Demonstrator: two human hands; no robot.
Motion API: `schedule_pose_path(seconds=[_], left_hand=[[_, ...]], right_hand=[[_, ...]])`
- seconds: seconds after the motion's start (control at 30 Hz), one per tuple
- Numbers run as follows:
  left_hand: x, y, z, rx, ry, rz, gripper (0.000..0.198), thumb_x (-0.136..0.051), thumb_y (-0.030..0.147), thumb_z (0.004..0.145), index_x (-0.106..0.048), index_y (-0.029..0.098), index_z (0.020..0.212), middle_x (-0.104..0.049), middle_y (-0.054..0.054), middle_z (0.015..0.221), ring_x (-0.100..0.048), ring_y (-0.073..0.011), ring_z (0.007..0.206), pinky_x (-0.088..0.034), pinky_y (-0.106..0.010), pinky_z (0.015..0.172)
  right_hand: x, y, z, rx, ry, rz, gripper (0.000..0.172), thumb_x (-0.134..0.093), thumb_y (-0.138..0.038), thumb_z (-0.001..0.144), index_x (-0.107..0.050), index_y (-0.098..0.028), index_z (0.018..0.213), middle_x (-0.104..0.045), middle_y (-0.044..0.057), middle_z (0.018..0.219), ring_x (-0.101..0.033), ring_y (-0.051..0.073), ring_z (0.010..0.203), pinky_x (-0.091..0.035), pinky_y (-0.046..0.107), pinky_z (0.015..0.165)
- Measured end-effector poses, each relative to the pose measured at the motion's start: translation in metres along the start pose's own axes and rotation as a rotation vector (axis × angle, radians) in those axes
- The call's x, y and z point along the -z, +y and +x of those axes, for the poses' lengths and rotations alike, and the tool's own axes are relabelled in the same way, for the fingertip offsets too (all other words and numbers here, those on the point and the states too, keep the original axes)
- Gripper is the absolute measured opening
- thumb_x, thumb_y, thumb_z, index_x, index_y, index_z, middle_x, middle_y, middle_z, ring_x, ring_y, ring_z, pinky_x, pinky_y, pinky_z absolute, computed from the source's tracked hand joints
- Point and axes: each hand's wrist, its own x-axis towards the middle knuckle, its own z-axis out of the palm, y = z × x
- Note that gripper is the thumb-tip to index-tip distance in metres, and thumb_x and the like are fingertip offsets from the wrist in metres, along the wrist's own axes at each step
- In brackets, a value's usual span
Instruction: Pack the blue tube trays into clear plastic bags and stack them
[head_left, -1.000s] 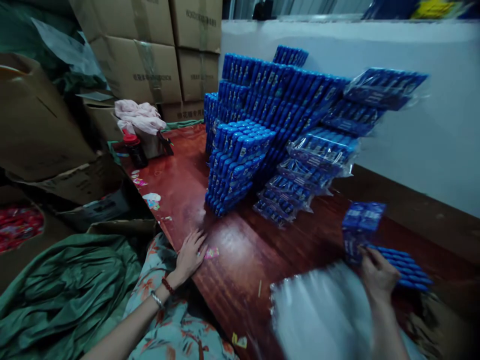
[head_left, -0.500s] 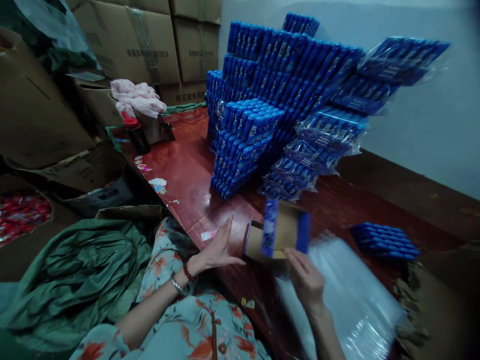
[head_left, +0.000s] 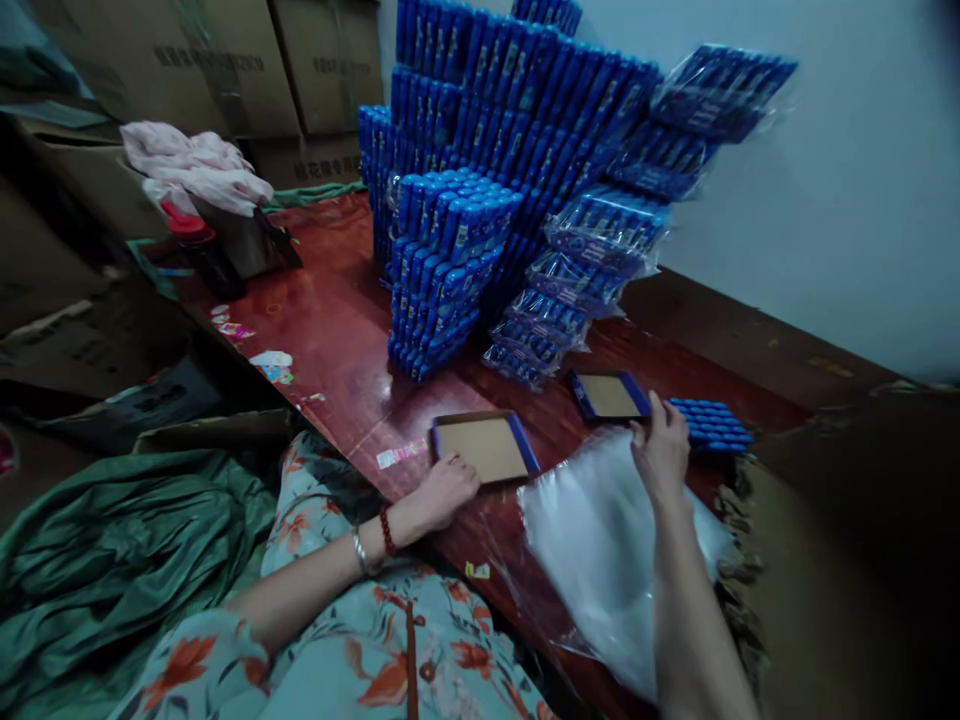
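A shallow cardboard tray [head_left: 484, 447] with blue walls and a bare brown inside lies on the red tabletop in front of me. My left hand [head_left: 448, 490] is closed at its near left corner, fingers curled over the wall. Farther right, a second blue-walled cardboard tray [head_left: 609, 395] has its right end pinched by my right hand [head_left: 664, 445]. Below that tray, under my right forearm, clear plastic bags [head_left: 600, 540] lie in a flat pile. Just beyond my right hand sits a small stack of blue packs [head_left: 709, 425].
Tall stacks of blue packs [head_left: 517, 130] stand at the back, with plastic-wrapped packs [head_left: 607, 230] piled beside them. A red-capped bottle [head_left: 206, 255] and a pink cloth [head_left: 195, 165] are at the far left. Cardboard cartons [head_left: 217, 70] line the back. Green fabric [head_left: 135, 540] lies at lower left.
The two trays, overlapping before, are now apart: my right hand has carried one right and away from me. My left hand, spread open before, has closed on the nearer tray. The view has shifted right.
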Motion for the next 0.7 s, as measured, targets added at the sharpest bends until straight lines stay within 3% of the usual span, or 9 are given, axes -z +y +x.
schedule_pose_path(seconds=[0.13,0.2,0.3,0.4,0.47,0.5,0.53,0.6,0.7], left_hand=[[-0.012,0.011,-0.031,0.224,-0.046,-0.099,0.023,-0.042,0.011,0.084,-0.058,0.012,0.101,-0.064,-0.012,0.098,-0.060,-0.0224,0.091,-0.043,-0.040,0.090],[-0.019,0.020,-0.040,0.307,-0.018,-0.163,0.022,-0.041,0.016,0.087,-0.059,0.014,0.101,-0.066,-0.011,0.095,-0.061,-0.0233,0.089,-0.046,-0.041,0.088],[-0.015,0.010,-0.039,0.337,0.267,-0.283,0.035,-0.048,0.035,0.089,-0.052,0.017,0.119,-0.063,-0.012,0.109,-0.059,-0.0268,0.100,-0.046,-0.046,0.093],[0.031,-0.037,-0.023,0.345,0.722,-0.393,0.057,-0.050,0.043,0.089,-0.030,0.023,0.139,-0.048,-0.013,0.134,-0.047,-0.0272,0.124,-0.040,-0.046,0.103],[0.081,-0.080,-0.009,0.410,1.027,-0.471,0.062,-0.050,0.044,0.089,-0.023,0.025,0.142,-0.040,-0.013,0.141,-0.040,-0.0255,0.130,-0.035,-0.046,0.108],[0.108,-0.102,-0.001,0.430,1.125,-0.501,0.071,-0.053,0.047,0.086,-0.018,0.024,0.143,-0.034,-0.014,0.144,-0.040,-0.0260,0.130,-0.035,-0.046,0.108],[0.134,-0.122,0.008,0.426,1.176,-0.522,0.085,-0.059,0.053,0.081,-0.012,0.022,0.145,-0.026,-0.017,0.148,-0.037,-0.0281,0.132,-0.033,-0.047,0.109],[0.175,-0.156,0.028,0.435,1.141,-0.544,0.116,-0.070,0.061,0.066,0.002,0.018,0.147,-0.012,-0.021,0.153,-0.020,-0.0339,0.141,-0.021,-0.052,0.113],[0.205,-0.187,0.058,0.466,0.998,-0.534,0.143,-0.079,0.065,0.045,0.009,0.016,0.146,-0.005,-0.027,0.153,-0.005,-0.0443,0.141,-0.003,-0.066,0.109]], right_hand=[[-0.011,-0.042,-0.039,-0.018,-0.143,0.504,0.035,-0.051,-0.044,0.082,-0.070,-0.019,0.098,-0.070,0.013,0.097,-0.066,0.028,0.086,-0.053,0.046,0.079],[-0.021,-0.076,-0.052,0.003,-0.192,0.693,0.028,-0.055,-0.045,0.081,-0.072,-0.026,0.093,-0.072,0.008,0.093,-0.067,0.029,0.087,-0.054,0.046,0.080],[-0.032,-0.133,-0.041,0.040,-0.233,0.891,0.030,-0.055,-0.045,0.083,-0.068,-0.031,0.107,-0.069,0.006,0.110,-0.063,0.029,0.104,-0.050,0.047,0.092],[-0.031,-0.185,0.013,0.027,-0.221,1.050,0.048,-0.046,-0.050,0.087,-0.056,-0.023,0.126,-0.057,0.009,0.131,-0.053,0.026,0.120,-0.039,0.049,0.105],[-0.026,-0.216,0.062,0.034,-0.168,1.140,0.057,-0.041,-0.056,0.088,-0.048,-0.020,0.132,-0.049,0.011,0.138,-0.048,0.024,0.125,-0.034,0.047,0.108],[-0.023,-0.231,0.087,0.037,-0.124,1.168,0.060,-0.040,-0.058,0.088,-0.046,-0.020,0.134,-0.047,0.011,0.140,-0.046,0.023,0.127,-0.031,0.046,0.109],[-0.021,-0.245,0.112,0.030,-0.073,1.190,0.063,-0.039,-0.060,0.087,-0.043,-0.019,0.135,-0.044,0.011,0.141,-0.044,0.023,0.128,-0.029,0.045,0.110],[-0.020,-0.272,0.156,-0.017,0.020,1.228,0.066,-0.037,-0.063,0.086,-0.043,-0.017,0.134,-0.043,0.012,0.141,-0.040,0.023,0.130,-0.025,0.045,0.111],[-0.026,-0.302,0.203,-0.004,0.016,1.332,0.063,-0.037,-0.065,0.084,-0.052,-0.016,0.119,-0.054,0.011,0.128,-0.044,0.023,0.123,-0.030,0.045,0.107]])
